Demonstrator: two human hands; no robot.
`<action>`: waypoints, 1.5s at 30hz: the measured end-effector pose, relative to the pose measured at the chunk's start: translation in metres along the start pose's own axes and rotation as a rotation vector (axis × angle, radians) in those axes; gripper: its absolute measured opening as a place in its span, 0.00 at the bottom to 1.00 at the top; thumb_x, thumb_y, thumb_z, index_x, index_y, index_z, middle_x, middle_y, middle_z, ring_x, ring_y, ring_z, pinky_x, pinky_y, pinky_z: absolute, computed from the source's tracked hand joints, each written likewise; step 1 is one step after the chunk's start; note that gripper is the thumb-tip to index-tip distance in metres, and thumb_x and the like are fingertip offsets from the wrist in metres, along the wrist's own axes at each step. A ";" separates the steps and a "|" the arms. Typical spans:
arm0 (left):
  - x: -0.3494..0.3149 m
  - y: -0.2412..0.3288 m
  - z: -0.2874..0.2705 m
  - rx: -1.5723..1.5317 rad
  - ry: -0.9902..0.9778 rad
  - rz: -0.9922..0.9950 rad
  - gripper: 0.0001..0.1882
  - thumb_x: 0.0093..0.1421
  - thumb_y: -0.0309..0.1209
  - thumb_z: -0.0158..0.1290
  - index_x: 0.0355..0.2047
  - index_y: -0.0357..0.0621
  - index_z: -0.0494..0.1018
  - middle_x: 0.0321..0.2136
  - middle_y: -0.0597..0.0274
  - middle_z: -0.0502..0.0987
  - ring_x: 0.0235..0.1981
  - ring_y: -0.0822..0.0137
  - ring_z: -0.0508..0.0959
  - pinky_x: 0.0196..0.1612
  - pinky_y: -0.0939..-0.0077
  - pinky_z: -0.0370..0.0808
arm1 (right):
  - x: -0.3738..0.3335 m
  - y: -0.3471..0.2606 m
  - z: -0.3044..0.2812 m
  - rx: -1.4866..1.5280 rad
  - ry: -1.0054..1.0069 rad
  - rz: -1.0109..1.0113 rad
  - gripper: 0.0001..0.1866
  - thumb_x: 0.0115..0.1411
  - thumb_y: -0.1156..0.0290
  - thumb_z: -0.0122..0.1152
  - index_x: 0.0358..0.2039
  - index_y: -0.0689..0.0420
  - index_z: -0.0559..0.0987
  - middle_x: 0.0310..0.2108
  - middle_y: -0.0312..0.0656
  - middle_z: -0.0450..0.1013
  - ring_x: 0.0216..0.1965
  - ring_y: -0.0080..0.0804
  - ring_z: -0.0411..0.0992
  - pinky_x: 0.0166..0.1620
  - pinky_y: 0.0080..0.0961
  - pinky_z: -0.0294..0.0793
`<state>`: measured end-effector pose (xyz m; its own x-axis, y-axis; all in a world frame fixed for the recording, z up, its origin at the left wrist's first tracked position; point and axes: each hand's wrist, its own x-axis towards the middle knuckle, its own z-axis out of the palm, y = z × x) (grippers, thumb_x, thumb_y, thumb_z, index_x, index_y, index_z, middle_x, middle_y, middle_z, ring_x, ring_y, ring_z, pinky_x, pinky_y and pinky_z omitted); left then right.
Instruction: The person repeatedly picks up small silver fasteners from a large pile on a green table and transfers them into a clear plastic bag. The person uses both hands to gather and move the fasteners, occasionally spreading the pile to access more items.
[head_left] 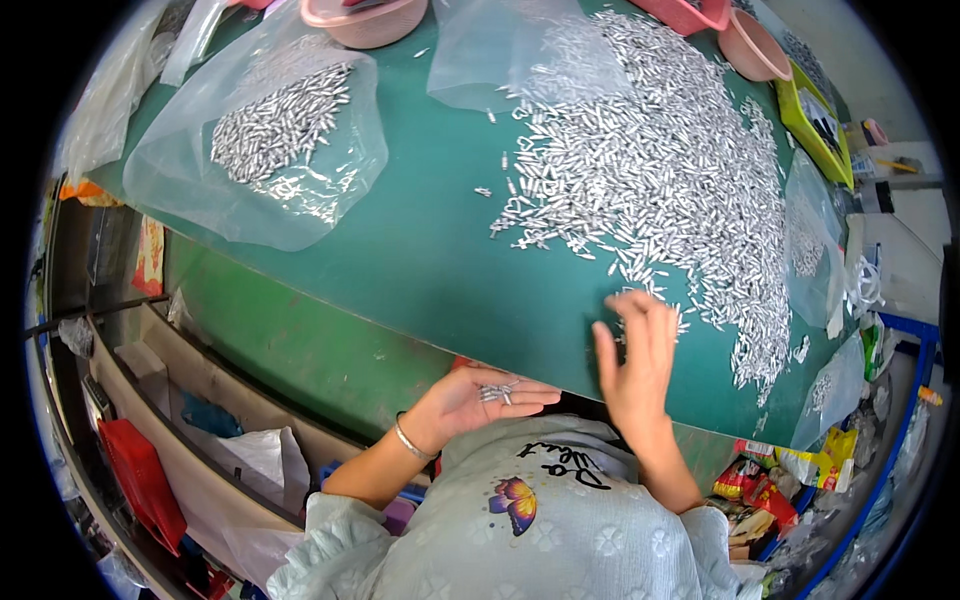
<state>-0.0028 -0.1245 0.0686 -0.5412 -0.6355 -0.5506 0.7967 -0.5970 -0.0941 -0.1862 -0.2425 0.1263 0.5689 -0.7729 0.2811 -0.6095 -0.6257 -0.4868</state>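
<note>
My left hand (482,398) lies palm up just off the table's near edge, fingers mostly stretched. In its palm rest several small, elongated silver metal pieces (497,393). Over the near edge of a broad pile of the same kind of silver pieces (655,165), my right hand (640,360) reaches with thumb and fingers apart. A few loose pieces lie under and around its fingertips, partly hidden by them; I see nothing held there. The pieces are too small to tell their exact kind.
A clear plastic bag (345,185) with more silver pieces lies at the left of the green table (440,210). Another plastic bag (480,60) touches the pile. Pink bowls (375,28) and a yellow-green tray (812,125) stand along the far side. Below left is a shelf with a red item (142,480).
</note>
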 end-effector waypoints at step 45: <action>0.068 -0.064 0.057 0.330 0.027 -0.111 0.23 0.68 0.30 0.43 0.56 0.20 0.63 0.54 0.35 0.70 0.56 0.50 0.74 0.60 0.62 0.72 | -0.061 0.070 -0.047 0.104 0.048 0.218 0.15 0.52 0.77 0.67 0.40 0.63 0.76 0.40 0.47 0.68 0.41 0.47 0.68 0.43 0.35 0.69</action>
<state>-0.1064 -0.1574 0.0844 -0.6087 -0.5477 -0.5741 0.6016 -0.7903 0.1162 -0.2896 -0.2442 0.1138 0.4013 -0.8943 0.1977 -0.6536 -0.4309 -0.6222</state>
